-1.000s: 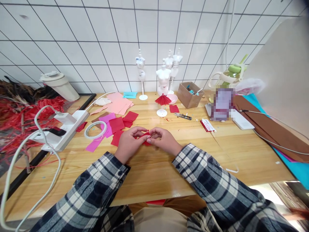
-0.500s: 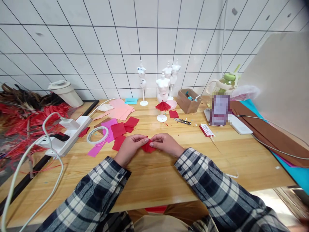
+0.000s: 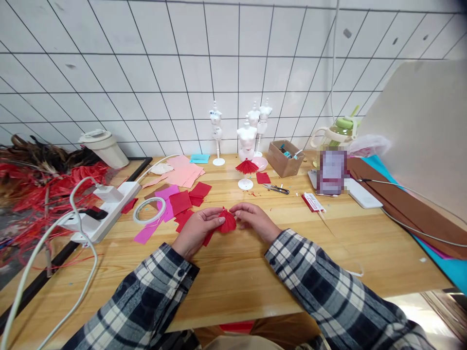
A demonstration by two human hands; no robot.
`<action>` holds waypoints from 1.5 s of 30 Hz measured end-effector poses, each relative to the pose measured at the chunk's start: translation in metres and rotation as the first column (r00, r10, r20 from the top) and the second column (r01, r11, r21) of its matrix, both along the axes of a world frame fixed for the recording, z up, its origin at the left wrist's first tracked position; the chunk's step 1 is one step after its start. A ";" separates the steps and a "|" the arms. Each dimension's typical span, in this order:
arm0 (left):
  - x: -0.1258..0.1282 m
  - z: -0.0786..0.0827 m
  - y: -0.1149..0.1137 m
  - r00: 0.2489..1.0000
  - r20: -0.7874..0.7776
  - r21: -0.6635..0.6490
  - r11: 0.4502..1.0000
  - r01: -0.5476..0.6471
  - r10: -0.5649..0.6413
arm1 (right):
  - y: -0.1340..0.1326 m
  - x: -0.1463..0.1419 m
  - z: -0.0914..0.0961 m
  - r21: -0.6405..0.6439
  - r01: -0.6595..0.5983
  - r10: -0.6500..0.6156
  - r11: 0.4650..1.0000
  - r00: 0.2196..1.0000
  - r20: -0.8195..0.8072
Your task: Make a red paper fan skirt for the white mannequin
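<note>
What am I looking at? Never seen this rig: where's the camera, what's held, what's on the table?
There's no machine: a person uses two bare hands. All pictures come from one head-worn camera looking forward and down. The left hand pinches a red, fan-shaped fringed piece; the right hand is beside its edge, contact unclear. On the pale wooden table lie red rectangular sheets and a white tape ring. Farther back are miniature white dress forms, a brown cardboard box and black-handled metal snips.
</note>
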State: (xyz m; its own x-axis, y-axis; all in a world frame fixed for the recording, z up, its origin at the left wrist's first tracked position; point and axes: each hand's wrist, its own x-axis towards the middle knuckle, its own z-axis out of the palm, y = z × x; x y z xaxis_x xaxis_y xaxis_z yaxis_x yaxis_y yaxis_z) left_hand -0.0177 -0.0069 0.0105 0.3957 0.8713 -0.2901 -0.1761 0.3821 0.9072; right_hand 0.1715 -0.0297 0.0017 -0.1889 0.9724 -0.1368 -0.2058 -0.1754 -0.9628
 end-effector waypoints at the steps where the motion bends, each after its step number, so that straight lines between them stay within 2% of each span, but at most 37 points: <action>1: 0.000 0.000 -0.001 0.999 -0.036 0.030 1.000 -0.002 0.003 | 0.000 -0.001 0.001 0.059 0.024 -0.028 0.998 0.997 0.066; 4: 0.002 0.000 -0.003 0.991 -0.129 0.116 0.991 0.060 -0.044 | 0.001 -0.004 0.001 0.128 0.019 -0.039 0.992 0.987 0.159; 10: 0.006 0.007 -0.006 0.946 -0.308 0.225 0.958 0.176 -0.102 | 0.001 -0.005 -0.008 0.071 0.017 -0.035 0.997 0.966 0.258; 13: 0.005 0.007 -0.005 0.922 -0.371 0.239 0.949 0.206 -0.107 | 0.001 -0.005 -0.008 0.071 -0.019 0.003 0.997 0.976 0.219; 17: 0.003 0.004 -0.003 0.934 -0.332 0.232 0.949 0.215 -0.131 | 0.000 -0.004 -0.004 0.051 -0.019 0.012 0.999 0.993 0.121; 21: 0.001 0.004 -0.002 0.958 -0.254 0.217 0.958 0.187 -0.129 | 0.002 -0.002 -0.001 -0.023 0.062 -0.063 0.998 0.998 -0.032; 24: -0.001 0.007 0.000 0.972 -0.185 0.226 0.957 0.183 -0.142 | 0.003 -0.001 -0.002 -0.056 0.101 -0.105 0.993 0.991 -0.085; 28: -0.003 0.008 0.002 0.974 -0.138 0.234 0.950 0.207 -0.178 | 0.004 -0.002 -0.003 -0.042 0.128 -0.131 0.991 0.987 -0.095; 32: -0.005 0.006 0.003 0.982 -0.163 0.270 0.953 0.136 -0.094 | 0.005 -0.001 -0.002 0.023 0.165 -0.163 0.986 0.985 -0.057; 35: -0.006 0.005 0.004 0.986 -0.165 0.280 0.956 0.083 -0.037 | 0.005 -0.001 -0.001 0.043 0.144 -0.144 0.989 0.990 -0.014; 45: -0.007 0.007 0.005 0.990 -0.142 0.305 0.952 0.025 0.019 | 0.006 0.000 -0.001 0.027 0.139 -0.139 0.990 0.990 -0.024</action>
